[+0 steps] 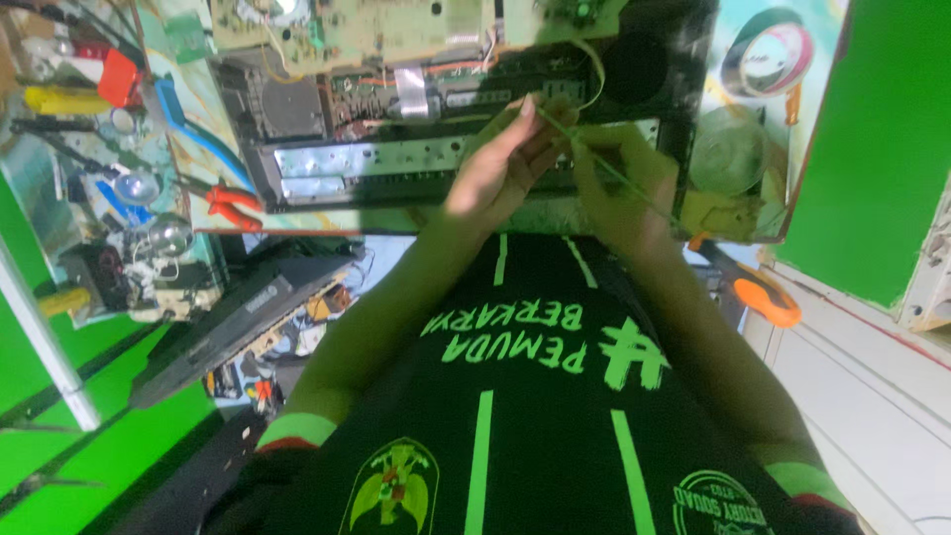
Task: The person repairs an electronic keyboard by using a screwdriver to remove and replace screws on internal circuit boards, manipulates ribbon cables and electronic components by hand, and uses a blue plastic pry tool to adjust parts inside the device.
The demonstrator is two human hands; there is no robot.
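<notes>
Both my hands reach over an opened electronic device (367, 163), a metal chassis with circuit boards (396, 30) lying exposed behind it. My left hand (500, 163) has its fingers drawn together and pinches the upper end of a thin pale rod (644, 193) right at the chassis edge. My right hand (619, 188) is closed around the same rod lower down, close beside the left hand. The rod slants down to the right past my right wrist. A thin yellowish wire (597, 74) loops up from the device just above my fingers.
Red-handled pliers (233, 203) lie left of the chassis, among a yellow tool handle (64, 99) and small parts. A tape roll (768, 54) sits at the right, an orange-handled tool (763, 297) below it. A dark flat panel (228, 327) leans at lower left. Green walls flank the bench.
</notes>
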